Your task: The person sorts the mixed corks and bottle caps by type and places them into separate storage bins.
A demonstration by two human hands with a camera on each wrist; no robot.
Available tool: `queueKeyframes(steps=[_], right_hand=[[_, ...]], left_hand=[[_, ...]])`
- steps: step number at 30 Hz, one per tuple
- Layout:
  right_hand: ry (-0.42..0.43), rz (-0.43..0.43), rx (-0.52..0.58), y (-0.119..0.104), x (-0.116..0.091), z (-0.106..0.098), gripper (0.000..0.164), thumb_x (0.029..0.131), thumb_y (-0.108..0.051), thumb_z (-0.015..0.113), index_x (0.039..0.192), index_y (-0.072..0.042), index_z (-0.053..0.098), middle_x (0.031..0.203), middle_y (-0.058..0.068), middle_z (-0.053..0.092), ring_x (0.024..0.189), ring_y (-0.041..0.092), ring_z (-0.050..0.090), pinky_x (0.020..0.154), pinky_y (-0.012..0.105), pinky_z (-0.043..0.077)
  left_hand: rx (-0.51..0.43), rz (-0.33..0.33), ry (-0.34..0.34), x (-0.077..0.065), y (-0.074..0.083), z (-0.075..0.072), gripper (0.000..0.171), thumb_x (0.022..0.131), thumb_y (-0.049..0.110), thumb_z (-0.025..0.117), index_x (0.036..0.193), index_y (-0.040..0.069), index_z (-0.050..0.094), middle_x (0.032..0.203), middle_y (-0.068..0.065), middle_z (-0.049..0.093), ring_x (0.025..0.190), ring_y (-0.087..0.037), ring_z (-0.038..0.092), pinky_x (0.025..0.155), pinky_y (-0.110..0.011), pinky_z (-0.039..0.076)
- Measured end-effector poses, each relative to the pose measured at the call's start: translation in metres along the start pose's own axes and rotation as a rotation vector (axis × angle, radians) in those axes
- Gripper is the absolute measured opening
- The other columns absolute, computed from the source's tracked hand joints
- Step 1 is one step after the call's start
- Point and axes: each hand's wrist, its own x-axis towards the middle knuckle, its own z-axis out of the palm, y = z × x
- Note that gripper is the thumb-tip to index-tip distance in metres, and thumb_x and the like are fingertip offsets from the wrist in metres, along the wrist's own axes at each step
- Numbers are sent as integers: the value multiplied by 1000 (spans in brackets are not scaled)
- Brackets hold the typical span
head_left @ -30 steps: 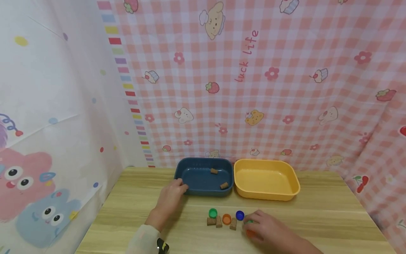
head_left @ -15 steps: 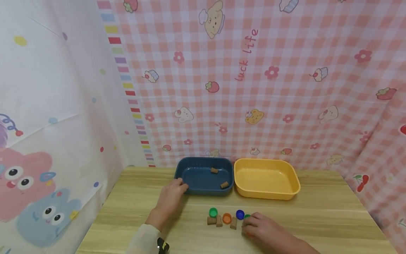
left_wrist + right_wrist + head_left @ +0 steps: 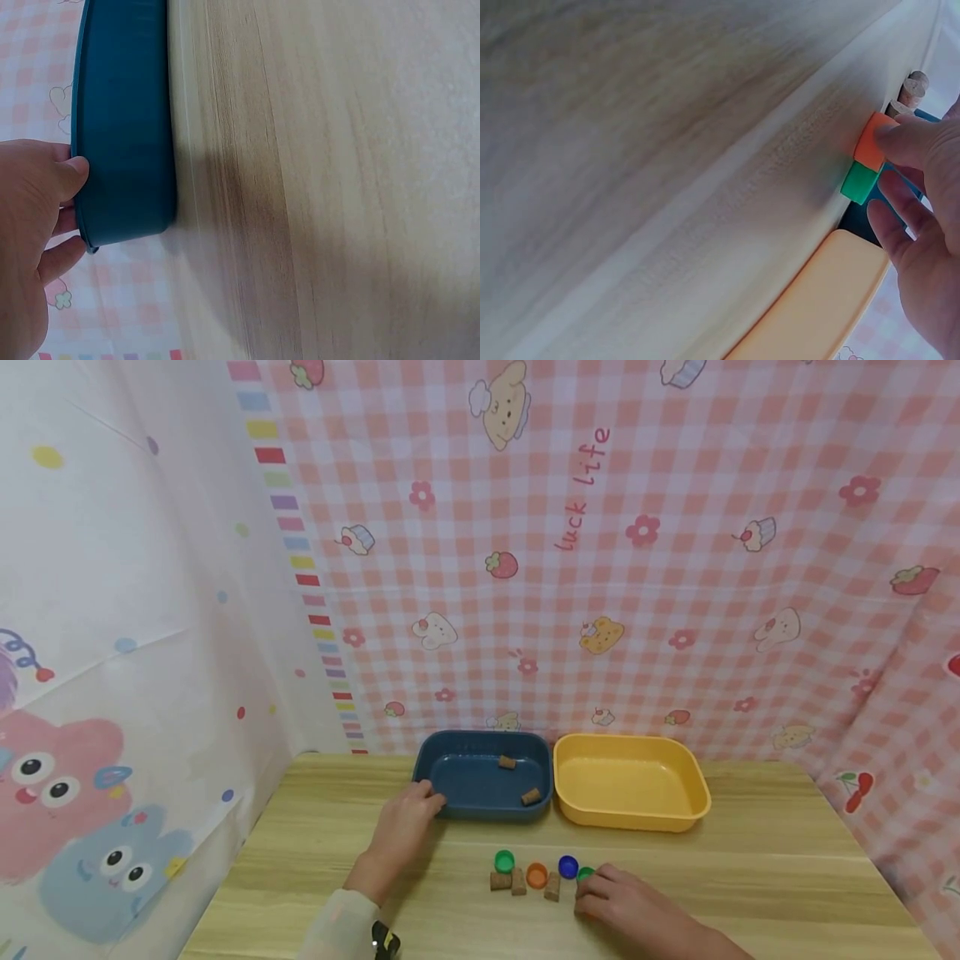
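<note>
At its left end, a dark blue tray (image 3: 480, 814) is gripped at the rim by my left hand (image 3: 407, 822), thumb outside in the left wrist view. Two corks (image 3: 531, 797) lie inside that tray. My right hand (image 3: 633, 906) is low over the table, thumb and fingers about an orange bottle cap (image 3: 872, 141), mostly covered in the head view. Touching that cap's side is a green bottle cap (image 3: 859, 183). Left of this hand lie a blue cap (image 3: 567, 867), another orange cap (image 3: 537, 875), another green cap (image 3: 504, 861) and three corks (image 3: 518, 882).
A yellow tray (image 3: 630, 822) with nothing inside stands right beside the blue one, at the back of the wooden table (image 3: 780, 860). Behind them hangs a pink checked cloth (image 3: 465, 677). A white printed sheet (image 3: 172, 693) hangs along the left side.
My right hand shifted slightly over the orange cap, hiding more of it, while the green cap's edge came into view beyond the fingers. My left hand stayed on the tray rim.
</note>
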Motion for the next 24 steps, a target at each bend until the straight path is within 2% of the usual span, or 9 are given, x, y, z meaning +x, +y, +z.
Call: queueKeyframes(steps=[4, 9, 15, 21, 24], right_hand=[[-7, 13, 13, -3, 0, -3, 37, 97, -54, 65, 113, -22, 74, 112, -10, 68, 99, 6, 54, 83, 23, 53], [-28, 20, 25, -5, 1, -6, 35, 98, -51, 65, 112, -21, 74, 111, -10, 67, 98, 6, 53, 82, 21, 52], [-30, 11, 19, -7, 2, -6, 24, 99, -40, 68, 111, -21, 74, 109, -9, 66, 96, 5, 52, 80, 19, 51], [-51, 34, 51, -7, 2, -7, 31, 99, -49, 65, 112, -22, 74, 109, -11, 65, 95, 3, 51, 79, 19, 51], [-60, 36, 65, -8, 3, -8, 21, 99, -40, 68, 111, -23, 74, 109, -11, 65, 94, 2, 50, 77, 17, 51]], left_hand=[[-5, -4, -9, 0, 0, -1, 9, 89, 4, 77, 91, 13, 78, 80, -2, 54, 72, -19, 57, 58, -32, 51], [-8, -5, -11, 0, 1, -2, 11, 89, 2, 77, 92, 13, 78, 80, -2, 55, 72, -19, 57, 59, -32, 52], [-9, 6, 0, 0, 0, -2, 9, 88, 4, 78, 91, 12, 78, 79, -2, 55, 72, -19, 57, 58, -32, 52], [-10, 7, 2, 0, 0, -2, 8, 89, 5, 78, 91, 13, 77, 80, -2, 54, 72, -19, 57, 57, -31, 51], [-13, -1, -3, 0, 1, -3, 8, 89, 5, 77, 91, 13, 77, 80, -2, 54, 72, -18, 57, 57, -31, 51]])
